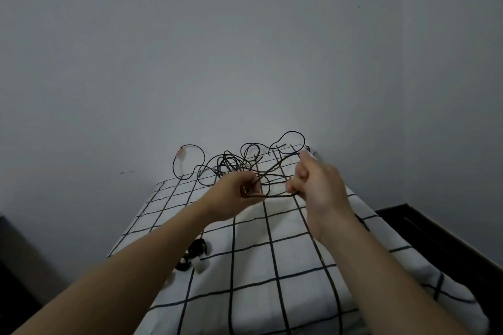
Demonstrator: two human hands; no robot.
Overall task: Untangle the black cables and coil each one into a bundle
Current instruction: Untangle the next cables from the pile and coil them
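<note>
A coiled bundle (pixel 194 253) is seen lying on the checked sheet (pixel 272 266) at lower left; the tangled black cables (pixel 231 163) are held above it, strands pinched by the left hand (pixel 234 196) and gripped in the clenched right hand (pixel 315 185)

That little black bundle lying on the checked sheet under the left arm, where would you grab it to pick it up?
Judging from this view, pinch the coiled bundle across its thick dark middle, coming straight down from above. It lies flat on the checked sheet, so nothing can slide under it, and the middle gathers all the loops. The white piece at its near end looks loose, so I'd avoid lifting there.
</note>
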